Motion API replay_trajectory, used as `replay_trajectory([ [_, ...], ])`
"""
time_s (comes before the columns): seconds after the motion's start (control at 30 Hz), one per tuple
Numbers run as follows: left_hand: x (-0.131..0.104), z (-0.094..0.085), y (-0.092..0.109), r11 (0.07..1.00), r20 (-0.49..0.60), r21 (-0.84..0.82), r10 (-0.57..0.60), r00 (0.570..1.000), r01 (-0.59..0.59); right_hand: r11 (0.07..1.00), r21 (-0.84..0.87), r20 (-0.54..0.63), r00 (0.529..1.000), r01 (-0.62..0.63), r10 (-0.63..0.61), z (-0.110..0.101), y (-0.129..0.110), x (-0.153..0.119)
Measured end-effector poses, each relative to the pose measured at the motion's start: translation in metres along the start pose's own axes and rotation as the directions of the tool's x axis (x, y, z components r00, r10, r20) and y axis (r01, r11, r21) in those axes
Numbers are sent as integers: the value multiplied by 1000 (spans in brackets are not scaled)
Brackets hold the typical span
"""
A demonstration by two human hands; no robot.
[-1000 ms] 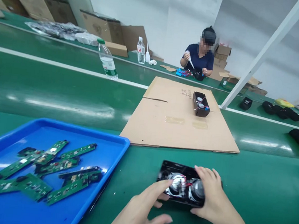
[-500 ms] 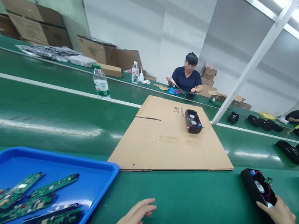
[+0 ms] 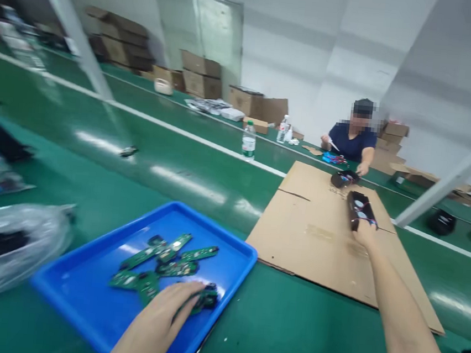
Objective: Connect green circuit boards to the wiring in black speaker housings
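Observation:
My left hand (image 3: 170, 309) reaches into the blue tray (image 3: 237, 265). Its fingers are curled around a green circuit board (image 3: 208, 297) near the tray's right side. Other circuit boards (image 3: 176, 269) lie loosely piled beside that hand. Out over the cardboard sheet (image 3: 315, 251), my right hand (image 3: 365, 233) grips the near end of an open black speaker housing (image 3: 357, 202). Two round silver speakers and some wires show inside the housing. The right fingertips are partly hidden by its wall.
Across the bench, a co-worker (image 3: 354, 135) touches a second black housing (image 3: 344, 178) at the cardboard's far edge. A water bottle (image 3: 248, 140) stands behind the tray. Plastic bags (image 3: 15, 255) lie at left. A slanting white post (image 3: 447, 177) rises at right.
The view has swung left. My left hand has moved into the tray onto a board. My right hand has left one housing for that on the cardboard. The co-worker's hand and another housing have come forward.

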State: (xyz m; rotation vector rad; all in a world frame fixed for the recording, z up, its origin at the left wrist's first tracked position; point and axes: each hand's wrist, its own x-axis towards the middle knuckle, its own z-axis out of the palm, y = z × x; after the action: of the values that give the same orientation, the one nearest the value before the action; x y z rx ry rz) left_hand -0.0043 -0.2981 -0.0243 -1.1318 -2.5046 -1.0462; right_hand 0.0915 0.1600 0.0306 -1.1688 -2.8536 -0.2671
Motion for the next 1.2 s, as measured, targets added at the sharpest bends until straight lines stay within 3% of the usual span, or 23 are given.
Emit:
replay_trajectory([
  [0.13,-4,-14,-26,984,-46,166,-54,997,61,1000,-28,19,1000,3,-2,-8,-25,-18],
  [0.27,-1,-6,-38,972,73,236,-11,997,-7,967,63,82,964,248,-253,-15,-40,-64],
  [0.37,3,2,-36,970,190,231,30,981,-74,874,212,-16,896,437,-444,-21,-26,-86],
  [0.43,5,5,-32,970,220,223,43,975,-93,843,199,-81,866,499,-494,-22,-11,-89],
  [0.6,6,3,-24,977,192,207,15,981,-55,871,-2,15,871,491,-491,-15,9,-90],
  [0.73,2,-3,-23,991,103,120,-71,992,58,792,59,35,792,607,-610,0,19,-111],
  [0.83,0,-8,-17,969,80,-81,-229,970,235,748,25,-106,746,663,-658,16,26,-125],
  [0.93,-2,-13,-3,833,139,-323,-429,893,450,706,17,-354,665,708,-658,18,18,-133],
  [1.0,-5,-15,9,640,235,-511,-538,810,573,672,24,-421,617,740,-665,8,2,-143],
  [1.1,-12,-14,28,293,413,-707,-568,712,644,653,36,-383,614,756,-690,-9,-34,-176],
  [1.2,-20,-10,44,85,518,-751,-540,663,655,679,101,-425,648,728,-632,-10,-68,-222],
])
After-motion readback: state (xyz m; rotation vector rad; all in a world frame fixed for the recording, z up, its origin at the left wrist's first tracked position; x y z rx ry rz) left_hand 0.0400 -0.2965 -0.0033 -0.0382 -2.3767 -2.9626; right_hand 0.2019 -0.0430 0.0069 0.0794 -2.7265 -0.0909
